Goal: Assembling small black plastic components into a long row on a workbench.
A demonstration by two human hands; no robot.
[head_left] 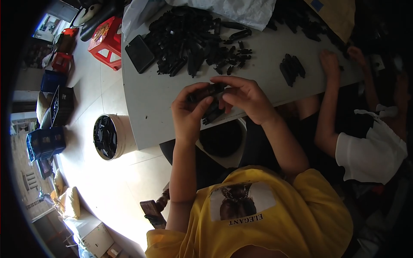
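Note:
Over the near edge of the table, my left hand [189, 109] is closed around a black plastic part [216, 88], fingers curled and thumb pressed in. My right hand [251, 101] meets it from the other side, with its thumb and fingertips closed on the same part. Another dark piece [211, 115] shows just below my fingers; I cannot tell whether it belongs to the held part. Beyond my hands lies a large heap of black plastic parts [183, 36], with smaller loose pieces [234, 56] at its right side.
A dark flat tablet-like thing [139, 54] lies left of the heap on the grey table [150, 99]. White plastic bags [245, 10] lie behind. Several black parts [292, 69] sit near a co-worker's hands [329, 62]. A bucket of black pieces [124, 135] and red stool [103, 43] stand left.

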